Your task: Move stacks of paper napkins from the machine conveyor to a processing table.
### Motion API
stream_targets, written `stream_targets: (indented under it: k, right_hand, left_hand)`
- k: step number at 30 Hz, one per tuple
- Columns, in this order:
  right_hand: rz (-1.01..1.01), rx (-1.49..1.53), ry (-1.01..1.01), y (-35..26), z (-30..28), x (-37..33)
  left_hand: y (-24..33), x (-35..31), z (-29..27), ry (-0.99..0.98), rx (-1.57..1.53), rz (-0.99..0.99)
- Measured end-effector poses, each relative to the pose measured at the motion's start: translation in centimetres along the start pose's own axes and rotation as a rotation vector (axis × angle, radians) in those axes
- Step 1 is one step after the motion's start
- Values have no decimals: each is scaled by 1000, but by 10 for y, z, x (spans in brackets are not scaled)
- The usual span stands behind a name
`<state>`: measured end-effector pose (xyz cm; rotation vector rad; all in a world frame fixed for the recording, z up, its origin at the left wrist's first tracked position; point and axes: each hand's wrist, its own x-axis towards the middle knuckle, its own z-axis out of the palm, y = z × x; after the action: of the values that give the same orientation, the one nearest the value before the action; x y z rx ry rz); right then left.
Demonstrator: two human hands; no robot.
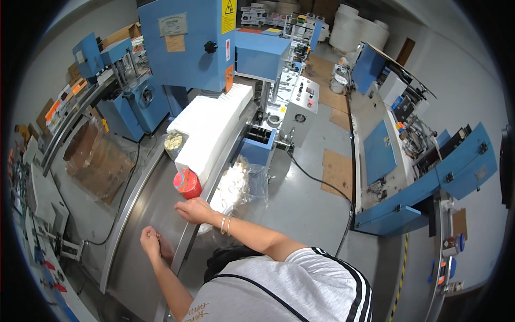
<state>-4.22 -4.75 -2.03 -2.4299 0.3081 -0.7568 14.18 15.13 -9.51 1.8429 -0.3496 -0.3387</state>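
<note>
The red tub (189, 185) is standing, apparently upright, by the right edge of the metal tabletop (142, 206), just beyond the right hand (194, 211), which is hovering nearer than the bent-fingered left hand (152, 242); whether either is gripping anything, I cannot tell.

The cylindrical tub (188, 184) is red, its top perhaps flecked with blue. The long stack (212, 131) is white, the machine housing (185, 64) blue, its warning sign (229, 16) yellow and black. The grey T-shirt (292, 279) has black sleeve stripes.
</note>
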Motion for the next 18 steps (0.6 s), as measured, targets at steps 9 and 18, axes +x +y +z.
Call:
stream_targets:
  k: [9, 18]
  right_hand:
    - [34, -24, -56, 2, 2, -2]
    - [-19, 41, -46, 8, 5, -1]
  left_hand:
    - [17, -8, 2, -33, -4, -56]
    - [35, -16, -3, -18, -66, -160]
